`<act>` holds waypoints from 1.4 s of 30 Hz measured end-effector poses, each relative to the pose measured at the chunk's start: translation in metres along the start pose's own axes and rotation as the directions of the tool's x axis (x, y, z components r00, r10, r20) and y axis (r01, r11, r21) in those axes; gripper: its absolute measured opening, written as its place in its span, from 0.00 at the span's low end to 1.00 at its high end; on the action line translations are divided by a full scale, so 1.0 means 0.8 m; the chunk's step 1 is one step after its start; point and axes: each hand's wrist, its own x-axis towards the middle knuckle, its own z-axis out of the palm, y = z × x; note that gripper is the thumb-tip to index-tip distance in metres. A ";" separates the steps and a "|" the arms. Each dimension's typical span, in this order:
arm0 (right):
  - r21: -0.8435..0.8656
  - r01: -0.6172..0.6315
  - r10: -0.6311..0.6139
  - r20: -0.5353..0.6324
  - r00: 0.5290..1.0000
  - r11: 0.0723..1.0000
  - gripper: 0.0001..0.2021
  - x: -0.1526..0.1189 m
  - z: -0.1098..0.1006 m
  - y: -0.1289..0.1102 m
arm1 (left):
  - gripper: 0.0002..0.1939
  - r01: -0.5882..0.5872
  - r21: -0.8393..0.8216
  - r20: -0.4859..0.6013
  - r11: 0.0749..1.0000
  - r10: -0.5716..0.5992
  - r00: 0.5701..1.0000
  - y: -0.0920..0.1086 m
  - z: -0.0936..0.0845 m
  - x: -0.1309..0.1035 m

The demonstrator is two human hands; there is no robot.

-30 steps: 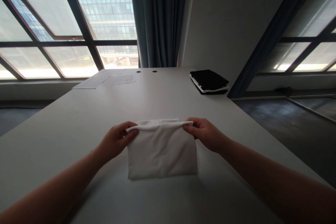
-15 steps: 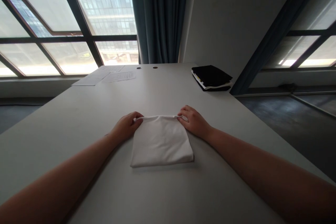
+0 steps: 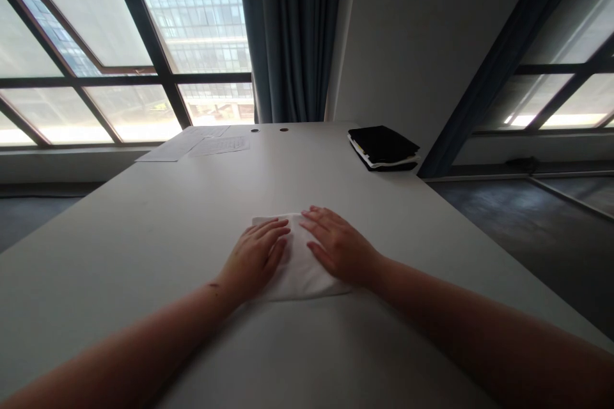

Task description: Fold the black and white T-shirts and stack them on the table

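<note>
A folded white cloth [image 3: 300, 271] lies flat on the white table [image 3: 201, 326] in front of me. My left hand [image 3: 259, 252] rests on its left half, fingers stretched out and pointing to the far right. On the right half lies my right hand [image 3: 338, 246], palm down with the fingers spread. Between the two hands a strip of the cloth shows, along with its near edge and part of its far edge. Both side edges are mostly covered by the hands.
Near the table's far right edge sits a black folder [image 3: 384, 146] with papers inside. Printed sheets [image 3: 220, 144] lie at the far left. Two round holes [image 3: 284, 130] are set at the table's far end, before a dark blue curtain [image 3: 292, 38].
Both hands have let go of the cloth's far corners and moved inward and nearer, now lying flat on top of it. The view has tipped slightly upward.
</note>
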 end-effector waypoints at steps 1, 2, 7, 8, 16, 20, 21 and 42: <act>-0.006 0.032 -0.032 0.057 0.998 0.999 0.27 -0.004 0.005 -0.013 | 0.24 -0.022 0.036 0.028 0.999 0.021 0.999 0.008 0.008 -0.004; -0.012 0.029 -0.028 0.119 0.992 0.999 0.30 -0.006 0.010 -0.021 | 0.26 -0.026 0.077 0.055 0.997 0.021 0.998 0.011 0.015 -0.007; -0.097 -0.228 0.248 0.365 0.897 0.969 0.40 -0.004 0.029 0.004 | 0.36 0.127 0.216 0.182 0.968 -0.168 0.969 -0.025 0.033 -0.002; -0.112 -0.264 0.287 0.376 0.881 0.958 0.41 -0.002 0.029 0.013 | 0.37 0.148 0.226 0.205 0.963 -0.195 0.959 -0.033 0.031 0.000; -0.184 -0.341 0.386 0.363 0.848 0.922 0.44 -0.006 0.023 0.024 | 0.38 0.141 0.227 0.320 0.964 -0.211 0.924 -0.053 0.009 -0.002; -0.158 -0.361 0.394 0.347 0.851 0.919 0.43 -0.012 0.024 0.036 | 0.38 0.156 0.205 0.356 0.966 -0.222 0.908 -0.068 -0.001 -0.003; -0.151 -0.369 0.398 0.350 0.848 0.917 0.42 -0.013 0.024 0.040 | 0.38 0.162 0.197 0.369 0.967 -0.226 0.901 -0.071 -0.003 -0.002; 0.098 -0.382 0.377 0.060 0.924 0.919 0.20 -0.007 0.014 0.070 | 0.29 0.300 -0.071 0.203 0.951 -0.281 0.938 -0.088 -0.014 0.008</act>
